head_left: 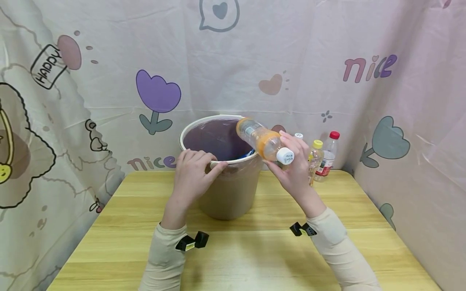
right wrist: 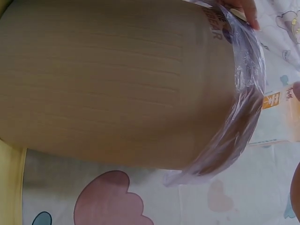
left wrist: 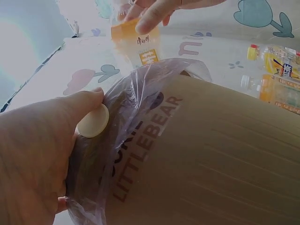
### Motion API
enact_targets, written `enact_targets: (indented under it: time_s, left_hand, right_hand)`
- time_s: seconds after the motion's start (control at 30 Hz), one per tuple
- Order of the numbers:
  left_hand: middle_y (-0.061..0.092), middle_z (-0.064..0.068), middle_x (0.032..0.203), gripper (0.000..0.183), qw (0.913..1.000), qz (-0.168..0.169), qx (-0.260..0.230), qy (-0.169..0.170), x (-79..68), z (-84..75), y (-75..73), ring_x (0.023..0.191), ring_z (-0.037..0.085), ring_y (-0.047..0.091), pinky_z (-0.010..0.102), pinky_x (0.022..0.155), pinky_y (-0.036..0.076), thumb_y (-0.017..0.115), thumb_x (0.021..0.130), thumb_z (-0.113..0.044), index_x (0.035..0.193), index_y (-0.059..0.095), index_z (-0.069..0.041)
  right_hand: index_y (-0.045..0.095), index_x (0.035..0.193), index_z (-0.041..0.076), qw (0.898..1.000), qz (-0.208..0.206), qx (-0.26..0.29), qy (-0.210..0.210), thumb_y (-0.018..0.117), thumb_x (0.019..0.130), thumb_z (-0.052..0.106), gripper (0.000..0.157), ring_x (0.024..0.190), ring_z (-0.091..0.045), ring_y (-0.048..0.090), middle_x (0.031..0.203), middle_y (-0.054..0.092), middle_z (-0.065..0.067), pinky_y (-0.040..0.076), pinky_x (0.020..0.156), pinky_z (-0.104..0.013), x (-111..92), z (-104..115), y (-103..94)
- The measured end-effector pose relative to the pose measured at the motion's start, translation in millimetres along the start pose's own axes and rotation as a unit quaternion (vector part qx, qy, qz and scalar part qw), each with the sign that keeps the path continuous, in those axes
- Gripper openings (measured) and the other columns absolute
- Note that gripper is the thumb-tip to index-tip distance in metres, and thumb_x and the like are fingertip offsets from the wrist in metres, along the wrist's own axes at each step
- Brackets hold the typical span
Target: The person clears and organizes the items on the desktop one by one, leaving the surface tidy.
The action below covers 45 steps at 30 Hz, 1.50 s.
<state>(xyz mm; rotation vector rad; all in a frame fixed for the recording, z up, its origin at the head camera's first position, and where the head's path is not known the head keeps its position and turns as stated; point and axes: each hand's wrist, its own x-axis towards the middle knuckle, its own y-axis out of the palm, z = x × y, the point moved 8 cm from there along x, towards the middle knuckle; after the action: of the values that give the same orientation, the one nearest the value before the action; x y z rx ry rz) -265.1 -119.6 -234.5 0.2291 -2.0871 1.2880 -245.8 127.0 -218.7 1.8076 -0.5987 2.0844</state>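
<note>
My right hand (head_left: 297,171) grips the orange-banded bottle (head_left: 258,139) at the bin's (head_left: 229,196) right side, its long axis running from white cap (head_left: 285,156), near right, to base, far left. My left hand (head_left: 192,173) holds the near-left rim (head_left: 182,135).

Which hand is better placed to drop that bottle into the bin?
Probably the right hand: it grips the bottle, base end toward the bin. The left hand holds the near rim, so seems better suited to steadying.
</note>
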Motion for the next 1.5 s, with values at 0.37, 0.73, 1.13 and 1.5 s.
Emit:
enact_targets:
  time_s: [0.37,0.73,1.13,1.5]
  left_hand:
    - [0.068,-0.001,0.09,0.04,1.0,-0.004,0.0,0.004,0.2,-2.2,-1.7,0.101,0.024,0.056,0.046,0.107,0.03,0.055,0.091,-0.057,0.087,0.068,-0.019]
    - [0.067,0.0,0.088,0.038,0.9997,-0.022,0.0,0.014,1.1,-3.6,-4.2,0.098,0.024,0.056,0.045,0.106,0.031,0.057,0.091,-0.055,0.086,0.067,-0.018]
    - [0.067,0.0,0.086,0.037,0.9996,-0.025,-0.001,0.015,-0.3,-3.0,-2.2,0.097,0.025,0.056,0.045,0.104,0.031,0.058,0.091,-0.053,0.085,0.067,-0.018]
    - [0.066,0.001,0.084,0.037,0.9996,-0.025,-0.001,0.013,-1.1,-2.4,-0.9,0.096,0.025,0.056,0.045,0.104,0.031,0.058,0.091,-0.052,0.083,0.066,-0.017]
  right_hand:
    - [0.053,0.123,-0.004,1.0,0.021,-0.016,0.001,0.072,0.086,0.039,0.06,0.124,-0.032,0.046,0.13,0.058,-0.02,0.033,0.11,-0.038,1.7,-4.1,9.3]
    - [0.058,0.127,0.002,0.995,0.09,-0.044,-0.015,0.07,0.088,0.036,0.053,0.125,-0.033,0.05,0.13,0.061,-0.017,0.034,0.11,-0.042,3.8,-6.7,22.2]
    - [0.063,0.124,0.005,0.985,0.149,-0.076,-0.032,0.059,0.095,0.045,0.049,0.121,-0.033,0.052,0.127,0.063,-0.015,0.037,0.105,-0.047,-8.7,-10.9,28.0]
    - [0.065,0.119,0.004,0.985,0.147,-0.084,-0.02,0.057,0.095,0.046,0.049,0.119,-0.035,0.053,0.124,0.064,-0.016,0.038,0.103,-0.049,-18.9,-20.2,16.0]
